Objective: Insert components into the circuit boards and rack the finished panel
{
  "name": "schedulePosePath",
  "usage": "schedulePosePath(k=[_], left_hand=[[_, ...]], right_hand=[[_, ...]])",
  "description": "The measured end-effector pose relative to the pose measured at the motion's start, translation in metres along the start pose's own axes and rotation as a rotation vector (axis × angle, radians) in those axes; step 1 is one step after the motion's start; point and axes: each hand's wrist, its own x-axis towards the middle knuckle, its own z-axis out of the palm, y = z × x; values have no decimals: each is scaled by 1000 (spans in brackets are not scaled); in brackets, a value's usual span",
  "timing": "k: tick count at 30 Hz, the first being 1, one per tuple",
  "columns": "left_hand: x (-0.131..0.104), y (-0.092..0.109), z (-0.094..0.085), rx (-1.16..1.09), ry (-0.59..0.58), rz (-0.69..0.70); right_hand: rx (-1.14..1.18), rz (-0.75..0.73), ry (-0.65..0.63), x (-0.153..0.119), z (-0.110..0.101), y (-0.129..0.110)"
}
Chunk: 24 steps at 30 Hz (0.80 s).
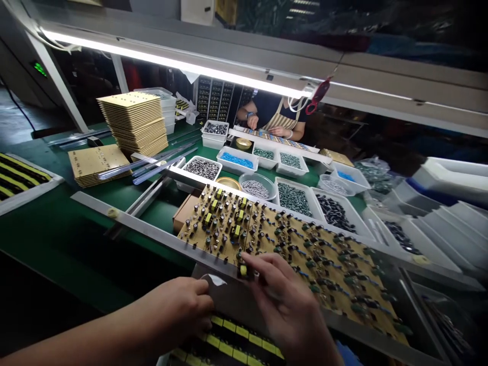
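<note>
A tan circuit board panel (223,223) lies between two metal rails, studded with yellow transformers and small dark parts. A second panel (335,274) sits to its right. My right hand (284,300) pinches a yellow transformer (243,270) at the near edge of the left panel. My left hand (179,307) rests low beside it, fingers curled, over a tray of yellow transformers (229,348). Whether that hand holds a part is hidden.
White bins (295,198) of small components line the far side of the rails. A stack of blank boards (133,122) stands at the back left. Clear tubes (160,165) lie on the green mat. Another person (272,117) works opposite. Empty white trays (450,213) sit at right.
</note>
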Motion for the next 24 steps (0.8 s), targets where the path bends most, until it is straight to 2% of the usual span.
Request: schedulePosePath(k=[2,6,8,11,12,14,15,17,19,21,24], left_hand=[[0,-2,1,-98,15,-31],[-7,-2,-8,-305,101,-101],[-15,0,-19,-636,192,-258],[-26,7,-36,-1271,322,-509],[-27,9,-40,-1401,358,-543],[-27,12,-49,-1525,412,-521],[-25,12,-52,-1518,422,-477],[-19,10,-57,-1360,447,-353],[-11,6,-62,-1004,525,-212],[-3,1,-68,-535,618,-81],[9,-6,-76,12,620,87]], right_hand=[[-201,-173,33,16,12,0],[-414,-251,-5,32,26,1],[-490,-262,-26,35,28,1],[-558,-287,-48,36,29,2],[-572,-296,-49,37,29,2],[-592,-305,-62,39,29,2],[-599,-301,-73,41,29,1],[-613,-276,-105,43,28,-1],[-636,-243,-132,46,28,-4],[-669,-207,-164,49,29,-8],[-697,-161,-204,51,32,-12]])
